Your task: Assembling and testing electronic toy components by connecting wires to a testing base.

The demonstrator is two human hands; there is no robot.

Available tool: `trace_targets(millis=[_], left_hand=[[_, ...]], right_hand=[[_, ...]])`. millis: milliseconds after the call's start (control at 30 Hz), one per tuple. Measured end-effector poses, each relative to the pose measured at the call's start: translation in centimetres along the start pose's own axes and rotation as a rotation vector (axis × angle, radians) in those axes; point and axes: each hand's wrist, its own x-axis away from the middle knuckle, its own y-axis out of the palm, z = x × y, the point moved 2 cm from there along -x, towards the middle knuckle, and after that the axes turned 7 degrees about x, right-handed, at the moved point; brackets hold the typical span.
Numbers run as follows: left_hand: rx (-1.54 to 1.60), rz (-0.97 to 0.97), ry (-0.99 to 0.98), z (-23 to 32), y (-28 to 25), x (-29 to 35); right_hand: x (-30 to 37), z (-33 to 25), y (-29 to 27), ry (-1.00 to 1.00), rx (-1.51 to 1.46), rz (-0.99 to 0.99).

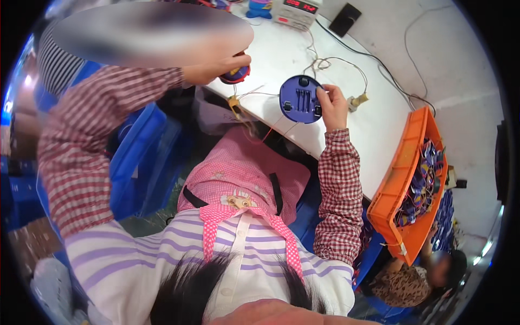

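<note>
My left hand is closed round a small rounded blue and red plastic piece above the table's left edge. My fingers cover part of it, so its kind does not show. At the other side my right hand pinches the rim of a purple round toy base, tilted so its battery slots and black wheels face me. Thin wires run from near the base toward a yellow clip hanging by the table edge below my left hand.
On the white table stand a power supply with cables and a blue container. A black phone-like slab lies farther back. An orange crate of purple parts is at right. Blue bins stand left; another person sits lower right.
</note>
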Motion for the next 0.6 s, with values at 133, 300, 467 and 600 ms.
trace_targets(millis=[133,300,467,600], left_hand=[[-0.058,-0.186,0.077,-2.1,6.6,-5.8],[-0.109,-0.064,0.177,-3.3,11.7,-8.8],[-0.24,-0.075,0.236,-3.9,11.1,-9.6],[0.172,0.011,0.02,-1.8,7.8,-9.5]], right_hand=[[-0.2,5.1,-1.3,0.138,0.168,0.049],[-0.1,7.4,-1.9,0.205,0.155,0.088],[-0.1,7.0,-2.8,0.118,0.428,0.169],[-0.2,6.9,-6.3,-0.001,0.485,0.55]])
